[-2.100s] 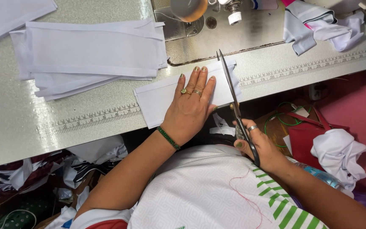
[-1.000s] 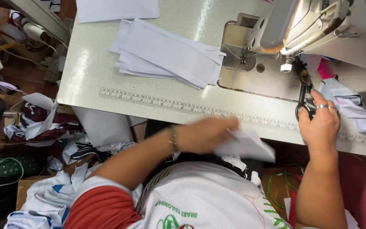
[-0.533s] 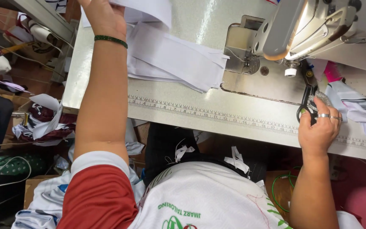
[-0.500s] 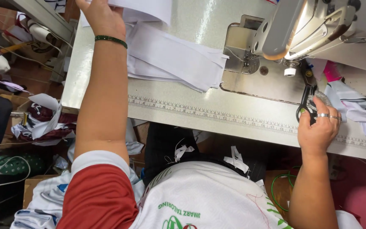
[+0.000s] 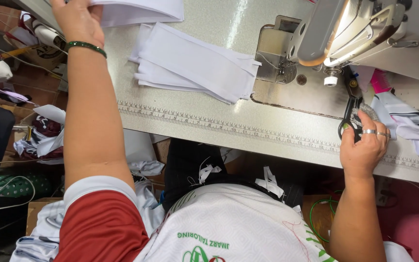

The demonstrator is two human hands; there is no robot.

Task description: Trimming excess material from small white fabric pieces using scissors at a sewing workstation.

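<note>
While the left hand [image 5: 78, 22] is stretched to the far left corner of the counter [image 5: 209, 121], its fingers are laid on a white fabric piece [image 5: 139, 9] there; whether the piece is pinched or only pressed flat cannot be told, since the fingertips are cut off by the upper edge of the view. A green bangle [image 5: 86, 46] is worn on that wrist. The right hand [image 5: 364, 145] is closed around the dark handles of a pair of scissors [image 5: 349, 114], which are held at the counter's near edge, just beside the sewing machine [image 5: 345, 29]. A stack of folded white fabric [image 5: 195, 68] is set between the two hands, touching the machine's metal base plate [image 5: 292, 87]. A printed measuring scale [image 5: 229, 128] is seen along the counter's front edge. Crumpled white cloth [image 5: 408, 123] is piled just right of the scissors.
</note>
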